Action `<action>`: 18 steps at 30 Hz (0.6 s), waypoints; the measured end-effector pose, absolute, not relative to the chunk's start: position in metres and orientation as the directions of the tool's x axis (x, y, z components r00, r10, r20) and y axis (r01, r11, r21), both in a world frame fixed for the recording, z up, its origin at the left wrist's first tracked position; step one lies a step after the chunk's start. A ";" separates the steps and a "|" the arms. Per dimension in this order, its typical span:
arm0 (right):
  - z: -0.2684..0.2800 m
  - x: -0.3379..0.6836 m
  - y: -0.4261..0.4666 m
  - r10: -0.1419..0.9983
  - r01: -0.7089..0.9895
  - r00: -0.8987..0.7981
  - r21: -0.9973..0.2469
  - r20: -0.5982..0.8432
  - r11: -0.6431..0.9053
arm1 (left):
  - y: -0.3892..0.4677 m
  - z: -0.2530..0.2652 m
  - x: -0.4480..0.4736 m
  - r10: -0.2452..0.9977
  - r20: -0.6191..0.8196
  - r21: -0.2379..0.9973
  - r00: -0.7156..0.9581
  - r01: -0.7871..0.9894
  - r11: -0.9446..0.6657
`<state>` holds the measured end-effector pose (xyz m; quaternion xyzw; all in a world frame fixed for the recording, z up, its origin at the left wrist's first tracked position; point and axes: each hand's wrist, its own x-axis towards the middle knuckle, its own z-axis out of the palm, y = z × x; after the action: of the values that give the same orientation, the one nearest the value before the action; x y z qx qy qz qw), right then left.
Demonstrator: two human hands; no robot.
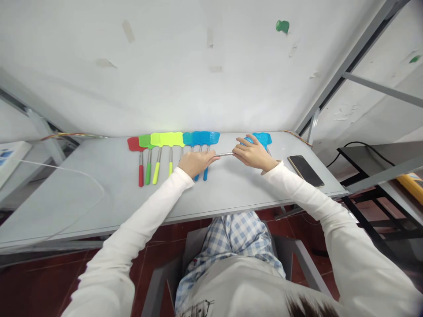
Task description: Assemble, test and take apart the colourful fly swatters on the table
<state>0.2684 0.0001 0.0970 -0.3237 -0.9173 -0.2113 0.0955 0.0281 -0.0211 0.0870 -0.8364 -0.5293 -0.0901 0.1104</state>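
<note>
A blue fly swatter (225, 154) is stretched sideways between my hands above the table, its bare metal rod showing in the gap. My left hand (197, 162) is closed around the handle end, which its fingers hide. At the head end, my right hand (251, 152) grips with fingers bent, partly covering a blue mesh head. Another blue fly swatter (265, 139) lies just behind that hand. Left of the hands is an overlapping row of swatters: a red one (141, 175), a green one (148, 172), yellow ones (156, 172) and blue ones (210, 138). My left hand covers some of their handles.
The grey table (115, 193) backs onto a white wall. A dark phone (306, 170) lies at its right end. Metal frame posts (313, 125) stand at both sides, and thin wires (79, 134) run along the back edge. A grey chair (299, 255) is under me.
</note>
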 end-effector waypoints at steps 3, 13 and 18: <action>0.092 0.292 0.010 0.582 0.666 -0.745 0.326 0.325 0.671 | -0.024 0.085 0.015 0.891 0.226 -0.124 0.395 0.918 -0.375; 0.095 0.326 0.010 0.681 0.779 -0.626 0.346 0.379 0.524 | -0.020 0.094 -0.024 0.898 0.196 -0.148 0.393 0.918 -0.369; 0.108 0.276 -0.008 0.761 0.781 -0.605 0.364 0.237 0.507 | -0.011 0.105 0.014 0.800 0.283 -0.114 0.529 0.847 -0.519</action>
<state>0.2761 -0.0076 0.1077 -0.4440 -0.8679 -0.2215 0.0231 0.0141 -0.0112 0.1046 -0.8661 -0.4755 -0.0977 0.1194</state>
